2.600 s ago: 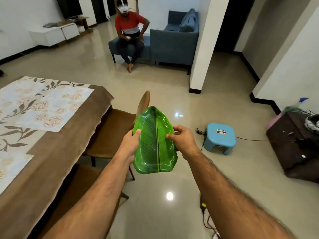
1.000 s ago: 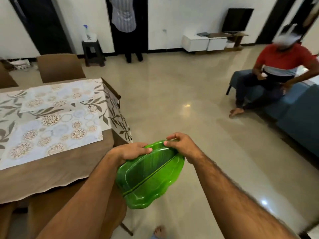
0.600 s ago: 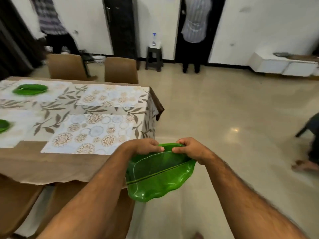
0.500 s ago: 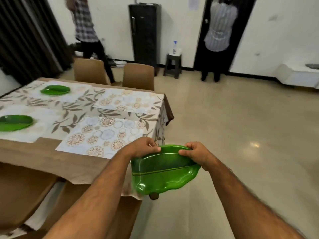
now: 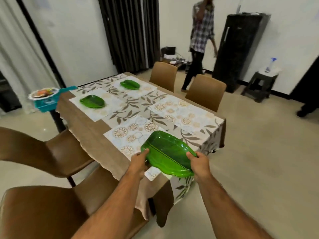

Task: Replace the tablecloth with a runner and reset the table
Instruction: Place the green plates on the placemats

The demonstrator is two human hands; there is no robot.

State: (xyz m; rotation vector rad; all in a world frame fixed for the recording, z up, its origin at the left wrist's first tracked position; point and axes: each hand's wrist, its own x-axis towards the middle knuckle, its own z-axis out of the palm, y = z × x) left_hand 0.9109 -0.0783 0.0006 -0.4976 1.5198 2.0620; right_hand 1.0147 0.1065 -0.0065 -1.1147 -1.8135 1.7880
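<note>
A green leaf-shaped plate (image 5: 168,154) hangs level over the near corner of the table (image 5: 89,133), above a floral placemat (image 5: 133,135). My left hand (image 5: 139,163) grips its left end and my right hand (image 5: 199,165) grips its right end. A leaf-patterned runner (image 5: 133,104) lies along the middle of the brown cloth. Two more green leaf plates rest on placemats farther back, one at the left (image 5: 92,101) and one at the far end (image 5: 129,84). A fourth placemat (image 5: 181,111) on the right carries nothing.
Brown chairs stand at the near left (image 5: 39,150), under my arms (image 5: 43,211) and across the table (image 5: 205,92). A teal basket (image 5: 47,99) with a patterned dish sits off the far left corner. A person (image 5: 200,42) walks by a black cabinet (image 5: 240,50); a stool (image 5: 259,83) stands to the right.
I have turned left and come up to the table. The plate, held away from it before, is now level over the near placemat, with my hands at its two ends.
</note>
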